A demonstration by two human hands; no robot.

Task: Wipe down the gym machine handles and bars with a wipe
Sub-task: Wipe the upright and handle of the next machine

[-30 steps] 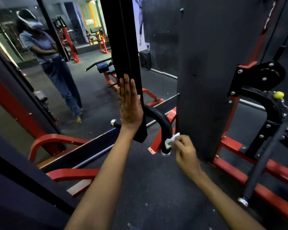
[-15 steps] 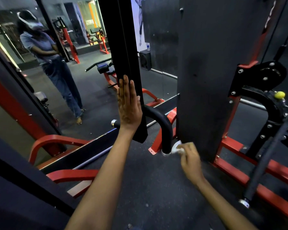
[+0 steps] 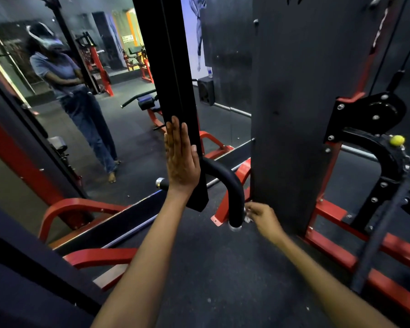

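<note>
A black upright bar [image 3: 173, 67] hangs in front of me, ending just above the floor. My left hand [image 3: 180, 159] lies flat against its near face, fingers straight and pointing up. A curved black padded handle [image 3: 230, 185] bends out from behind the bar and down to a chrome end cap [image 3: 234, 227]. My right hand [image 3: 262, 216] pinches a small white wipe [image 3: 247, 213] against the lower right side of that handle, just above the cap. Most of the wipe is hidden by my fingers.
A tall dark weight-stack cover [image 3: 294, 102] stands right of the handle, with a red frame [image 3: 341, 233] and a black pulley bracket [image 3: 369, 129] beyond it. A wall mirror [image 3: 92, 102] on the left shows a standing person. Red base rails [image 3: 81, 209] curve along the rubber floor.
My right hand has slid the wipe down the curved handle to its lower end near the chrome cap. The left hand has stayed flat on the upright bar.
</note>
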